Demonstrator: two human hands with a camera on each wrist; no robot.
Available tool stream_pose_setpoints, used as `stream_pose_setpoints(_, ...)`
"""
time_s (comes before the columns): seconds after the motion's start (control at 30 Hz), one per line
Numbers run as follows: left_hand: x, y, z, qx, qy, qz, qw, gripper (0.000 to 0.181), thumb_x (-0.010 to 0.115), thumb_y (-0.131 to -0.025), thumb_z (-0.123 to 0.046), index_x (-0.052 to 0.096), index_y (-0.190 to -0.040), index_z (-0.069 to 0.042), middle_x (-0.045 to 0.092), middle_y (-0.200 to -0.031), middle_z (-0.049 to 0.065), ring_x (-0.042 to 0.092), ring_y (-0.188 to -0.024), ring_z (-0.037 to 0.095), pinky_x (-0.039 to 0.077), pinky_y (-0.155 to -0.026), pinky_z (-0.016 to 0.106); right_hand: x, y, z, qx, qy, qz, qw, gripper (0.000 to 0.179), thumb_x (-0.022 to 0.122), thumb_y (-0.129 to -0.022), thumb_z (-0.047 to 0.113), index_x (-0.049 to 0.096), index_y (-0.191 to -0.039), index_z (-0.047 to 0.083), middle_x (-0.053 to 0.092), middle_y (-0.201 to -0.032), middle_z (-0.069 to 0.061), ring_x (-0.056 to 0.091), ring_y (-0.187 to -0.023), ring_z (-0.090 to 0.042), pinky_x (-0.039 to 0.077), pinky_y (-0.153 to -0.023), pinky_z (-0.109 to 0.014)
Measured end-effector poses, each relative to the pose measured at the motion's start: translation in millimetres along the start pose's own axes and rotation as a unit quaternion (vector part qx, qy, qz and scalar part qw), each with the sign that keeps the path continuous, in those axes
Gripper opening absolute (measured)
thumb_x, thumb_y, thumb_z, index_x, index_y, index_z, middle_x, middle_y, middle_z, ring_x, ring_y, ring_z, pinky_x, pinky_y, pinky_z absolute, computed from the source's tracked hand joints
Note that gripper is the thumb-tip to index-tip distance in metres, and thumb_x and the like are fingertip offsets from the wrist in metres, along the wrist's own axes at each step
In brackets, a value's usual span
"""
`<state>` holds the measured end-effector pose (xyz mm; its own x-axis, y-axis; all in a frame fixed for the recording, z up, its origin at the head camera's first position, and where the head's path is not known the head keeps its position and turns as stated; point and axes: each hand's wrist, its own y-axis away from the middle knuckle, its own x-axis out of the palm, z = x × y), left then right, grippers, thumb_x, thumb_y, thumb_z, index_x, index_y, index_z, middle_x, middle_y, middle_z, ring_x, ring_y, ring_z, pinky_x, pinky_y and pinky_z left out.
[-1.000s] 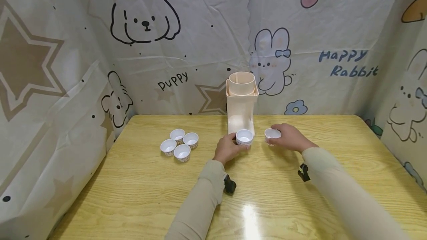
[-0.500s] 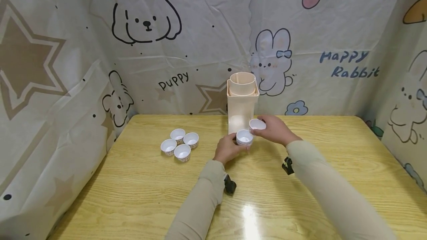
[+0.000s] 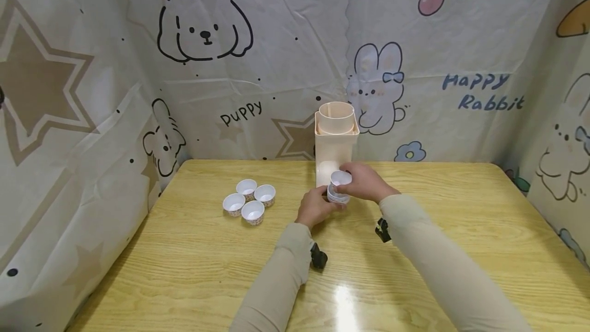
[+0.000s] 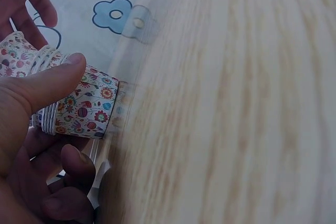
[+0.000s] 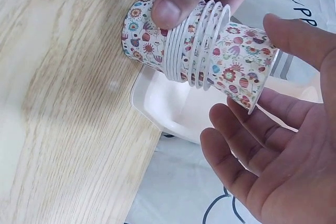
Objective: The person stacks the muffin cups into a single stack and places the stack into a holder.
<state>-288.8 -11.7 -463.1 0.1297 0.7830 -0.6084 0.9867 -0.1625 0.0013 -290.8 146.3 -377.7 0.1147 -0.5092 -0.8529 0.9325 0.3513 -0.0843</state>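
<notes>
My left hand (image 3: 315, 208) grips a stack of flower-patterned white paper cups (image 5: 145, 38), thumb on one side and fingers on the other. Several rims show along the stack in the right wrist view. My right hand (image 3: 367, 183) holds a single paper cup (image 5: 240, 65) near its rim, between thumb and fingers. That cup's narrow end sits inside the open mouth of the stack. In the left wrist view, the stack's base (image 4: 102, 103) is at the wood tabletop.
A beige holder (image 3: 335, 145) with a round tube on top stands right behind the hands. To the left, several separate paper cups (image 3: 253, 213) stand upright in a cluster on the wooden table (image 3: 193, 270). Printed cloth (image 3: 295, 65) hangs behind the table and at both sides.
My right hand has carried its paper cup leftward from the table to the stack and put its lower end in the stack's mouth. The left hand stays at the stack.
</notes>
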Motion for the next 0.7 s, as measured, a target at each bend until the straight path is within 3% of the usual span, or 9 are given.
stream_pose_setpoints(0.5, -0.7, 1.7, -1.2, 0.002, 0.003, 0.004, 1.0, 0.056, 0.085, -0.076, -0.038, 0.068, -0.125, -0.018, 0.073, -0.118, 0.002, 0.067, -0.11, 0.022, 0.054, -0.094, 0.039, 2.5, -1.9, 3.4, 0.027, 0.012, 0.037, 0.9989, 0.053, 0.077, -0.084, 0.022, 0.061, -0.126, -0.006, 0.068, -0.116, -0.021, 0.062, -0.099, -0.029, 0.052, -0.09, -0.046)
stream_pose_setpoints(0.7, -2.3, 3.9, -3.9, 0.002, -0.001, 0.001, 1.0, 0.053, 0.085, -0.077, -0.037, 0.069, -0.123, -0.015, 0.074, -0.116, 0.003, 0.068, -0.108, 0.022, 0.055, -0.092, 0.038, 1.4, -0.9, 3.8, 0.037, 0.015, 0.046, 0.9982, 0.066, 0.074, -0.088, 0.031, 0.052, -0.137, -0.007, 0.06, -0.131, -0.027, 0.059, -0.119, -0.039, 0.048, -0.102, -0.053)
